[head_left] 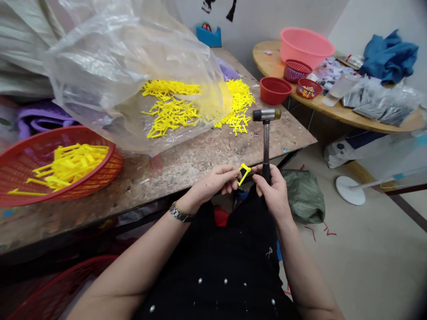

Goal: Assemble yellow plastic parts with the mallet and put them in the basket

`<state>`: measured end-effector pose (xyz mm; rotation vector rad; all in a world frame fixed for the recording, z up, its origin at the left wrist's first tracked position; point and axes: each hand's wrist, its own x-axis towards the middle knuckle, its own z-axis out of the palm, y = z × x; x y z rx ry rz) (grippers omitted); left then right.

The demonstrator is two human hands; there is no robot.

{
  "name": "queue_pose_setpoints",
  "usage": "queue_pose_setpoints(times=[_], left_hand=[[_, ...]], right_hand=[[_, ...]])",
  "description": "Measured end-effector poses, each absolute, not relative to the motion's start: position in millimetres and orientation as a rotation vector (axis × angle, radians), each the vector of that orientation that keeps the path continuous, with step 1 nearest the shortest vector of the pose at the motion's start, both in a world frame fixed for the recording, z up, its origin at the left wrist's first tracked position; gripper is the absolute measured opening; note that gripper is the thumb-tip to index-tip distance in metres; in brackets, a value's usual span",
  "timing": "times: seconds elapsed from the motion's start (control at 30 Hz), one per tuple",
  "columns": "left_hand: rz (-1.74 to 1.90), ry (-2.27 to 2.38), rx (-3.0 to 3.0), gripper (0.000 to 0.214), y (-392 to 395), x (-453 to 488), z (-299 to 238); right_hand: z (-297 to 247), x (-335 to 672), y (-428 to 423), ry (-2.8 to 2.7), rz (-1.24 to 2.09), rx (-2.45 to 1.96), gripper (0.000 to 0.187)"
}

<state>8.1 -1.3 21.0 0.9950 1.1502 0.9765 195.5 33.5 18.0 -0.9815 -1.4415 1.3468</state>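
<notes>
Between the fingertips of my left hand (220, 178) is a small yellow plastic frame (245, 168), held just off the table's front edge. My right hand (274, 190) is closed round the dark grip of a mallet (266, 133), which stands upright with its two-faced head on top. The right fingertips come close to the yellow frame; whether they touch it I cannot tell. Many yellow plastic pieces (175, 113) lie in and under a clear plastic bag (133, 58) on the table. More yellow pieces (71, 164) fill a red basket (113, 166) on the left.
The worn worktable (187, 162) ends in front of me. On a round wooden table (333, 109) at right stand a pink basin (305, 46), small red baskets (298, 70) and plastic-wrapped packs. A red bowl (275, 90) sits near the worktable's corner. A green bag (303, 195) lies on the floor.
</notes>
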Motion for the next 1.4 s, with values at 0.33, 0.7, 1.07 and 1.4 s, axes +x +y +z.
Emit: queue_pose_setpoints(times=[0.33,0.7,1.07,1.4], left_hand=[[0.861,0.838,0.801,0.036,-6.0,21.8,15.8],[0.868,0.788,0.781,0.040,-8.3,23.5,10.2],[0.947,0.807,0.770,0.039,-8.3,21.8,11.1],[1.069,0.786,0.653,0.035,-7.3,4.7,21.8]], right_hand=[[11.9,190.8,30.9,-1.390,1.481,-0.917,0.030],[8.5,190.9,29.1,-1.401,1.465,-0.935,0.032],[8.3,190.0,30.0,-1.390,1.396,-0.958,0.031],[-3.0,214.8,80.4,-1.381,1.251,-1.188,0.042]])
